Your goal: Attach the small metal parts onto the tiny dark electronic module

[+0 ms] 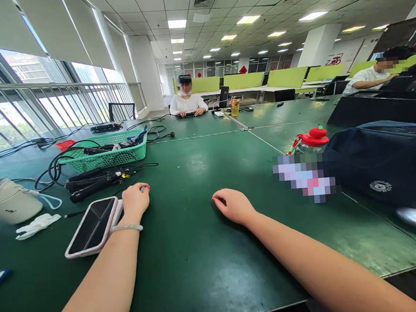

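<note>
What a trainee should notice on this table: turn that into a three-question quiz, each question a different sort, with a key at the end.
1. Which of the wearer's hands is nearer the phone?
2. True or false: the red-lidded bottle stands inside the green basket.
3. Choose one. Directly under the right hand is:
A. the phone
B. the green tabletop
C. the green basket

Key:
1. The left hand.
2. False; the red-lidded bottle stands beside the dark bag, well apart from the basket.
3. B.
</note>
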The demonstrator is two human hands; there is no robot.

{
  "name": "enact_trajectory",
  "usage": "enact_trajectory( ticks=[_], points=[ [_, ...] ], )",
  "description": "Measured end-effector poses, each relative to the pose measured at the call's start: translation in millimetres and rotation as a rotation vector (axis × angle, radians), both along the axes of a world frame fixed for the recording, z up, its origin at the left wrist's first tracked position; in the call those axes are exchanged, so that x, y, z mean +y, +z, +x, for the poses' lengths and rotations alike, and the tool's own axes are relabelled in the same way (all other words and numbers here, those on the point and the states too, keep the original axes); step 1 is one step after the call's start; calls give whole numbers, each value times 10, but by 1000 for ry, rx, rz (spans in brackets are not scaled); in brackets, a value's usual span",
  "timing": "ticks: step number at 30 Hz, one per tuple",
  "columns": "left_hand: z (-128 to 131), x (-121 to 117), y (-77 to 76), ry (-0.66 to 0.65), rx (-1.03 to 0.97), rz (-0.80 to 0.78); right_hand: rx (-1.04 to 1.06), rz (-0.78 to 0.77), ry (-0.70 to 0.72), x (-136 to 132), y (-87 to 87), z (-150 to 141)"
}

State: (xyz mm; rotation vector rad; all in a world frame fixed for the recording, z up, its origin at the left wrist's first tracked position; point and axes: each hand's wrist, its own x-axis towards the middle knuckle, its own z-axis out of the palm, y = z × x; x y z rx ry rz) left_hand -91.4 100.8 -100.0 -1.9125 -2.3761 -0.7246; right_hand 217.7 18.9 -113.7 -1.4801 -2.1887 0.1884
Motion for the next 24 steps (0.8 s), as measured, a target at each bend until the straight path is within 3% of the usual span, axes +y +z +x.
enact_trajectory(
  ticks=[4,9,14,16,19,24],
  points=[
    [-28,45,-61,36,-252,-58,12,-28,50,6,4,0],
    [-13,53,-96,-47,-341,-75,16,-61,138,18,-13,-25],
    [386,-53,-73,-332,-614,-102,11,-81,182,33,-37,-57],
    [652,-179,-35,-526,-806,-161,-9,-85,171,29,-40,-72],
    [1029,-424,38,-699,-1002,-249,-40,-72,136,12,-47,-99],
    [1307,-664,65,-879,-1071,-304,-131,-20,111,-13,-63,-142]
  ],
)
